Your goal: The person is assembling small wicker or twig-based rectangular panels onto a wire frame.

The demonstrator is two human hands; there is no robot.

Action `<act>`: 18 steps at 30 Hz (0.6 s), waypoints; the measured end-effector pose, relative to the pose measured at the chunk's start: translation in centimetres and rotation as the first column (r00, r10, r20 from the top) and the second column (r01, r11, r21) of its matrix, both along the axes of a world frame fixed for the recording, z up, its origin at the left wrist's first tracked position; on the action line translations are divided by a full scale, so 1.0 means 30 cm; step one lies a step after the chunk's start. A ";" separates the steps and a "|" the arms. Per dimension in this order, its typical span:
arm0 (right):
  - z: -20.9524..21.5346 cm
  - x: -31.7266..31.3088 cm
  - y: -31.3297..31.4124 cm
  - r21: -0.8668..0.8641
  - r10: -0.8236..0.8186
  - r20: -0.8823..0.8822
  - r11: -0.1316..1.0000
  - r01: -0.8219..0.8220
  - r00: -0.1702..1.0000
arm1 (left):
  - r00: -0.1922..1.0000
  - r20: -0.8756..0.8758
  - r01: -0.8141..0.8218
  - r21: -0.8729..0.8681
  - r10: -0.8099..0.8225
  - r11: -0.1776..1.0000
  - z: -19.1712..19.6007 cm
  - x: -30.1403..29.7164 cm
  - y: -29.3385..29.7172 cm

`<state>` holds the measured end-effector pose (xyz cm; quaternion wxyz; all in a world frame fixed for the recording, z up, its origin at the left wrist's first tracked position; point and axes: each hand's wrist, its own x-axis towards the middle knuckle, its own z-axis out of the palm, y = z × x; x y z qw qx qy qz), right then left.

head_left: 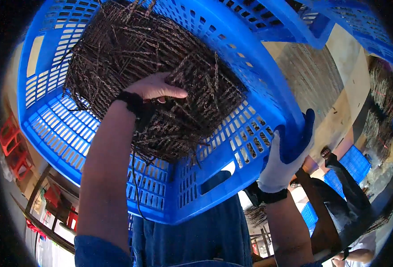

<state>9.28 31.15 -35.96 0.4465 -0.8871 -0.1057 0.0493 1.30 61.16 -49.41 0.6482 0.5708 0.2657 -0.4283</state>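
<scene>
A large blue plastic basket [267,84] with slotted walls stands tilted in front of me. Heaped inside it is a mass of thin, rough, dark brown dried stalks [134,49]. My left hand [156,88], bare with a black band at the wrist, reaches in over the near part of the heap. Its thumb points right, apart from the other fingers, which partly disappear against the stalks; I see nothing held. A white and blue glove covers my right hand [287,158], which grips the basket's right near corner at the rim.
More blue baskets [290,22] stand at the far right. Bundles of stalks [381,89] lie beyond a pale surface on the right. Red plastic stools [16,149] are at the left. Another person's leg [345,182] and a blue crate [354,162] show at lower right.
</scene>
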 end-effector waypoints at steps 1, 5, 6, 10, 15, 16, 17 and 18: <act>-0.001 0.000 0.000 0.000 0.003 0.002 1.000 -0.003 1.000 | 0.998 -0.003 0.069 0.055 -0.069 0.996 0.018 0.023 -0.001; -0.006 0.002 0.002 0.020 -0.007 0.000 1.000 0.007 1.000 | 0.959 0.114 0.202 0.361 -0.258 0.910 0.015 0.062 -0.061; -0.006 0.002 0.003 0.028 -0.016 -0.004 0.999 0.017 1.000 | 0.962 0.149 0.161 0.376 -0.231 0.913 0.013 0.051 -0.074; 0.000 -0.003 0.003 0.057 0.002 -0.003 0.998 -0.001 1.000 | 0.930 0.194 0.232 0.346 -0.311 0.909 0.039 0.001 -0.091; 0.008 -0.007 -0.001 0.044 -0.011 -0.033 0.999 0.012 0.999 | 0.982 0.160 0.075 0.140 -0.097 0.987 0.084 0.007 -0.131; 0.007 -0.006 -0.002 0.030 -0.021 -0.034 0.999 0.023 0.999 | 0.971 0.234 0.014 0.129 -0.044 0.992 0.079 0.015 -0.142; 0.005 -0.005 -0.003 0.005 -0.026 -0.016 1.000 0.026 1.000 | 0.982 0.186 0.020 0.111 -0.040 0.994 0.071 0.023 -0.142; 0.003 -0.003 -0.005 -0.020 -0.030 0.001 0.999 0.030 1.000 | 0.992 0.110 0.046 0.111 -0.058 0.993 0.060 0.031 -0.138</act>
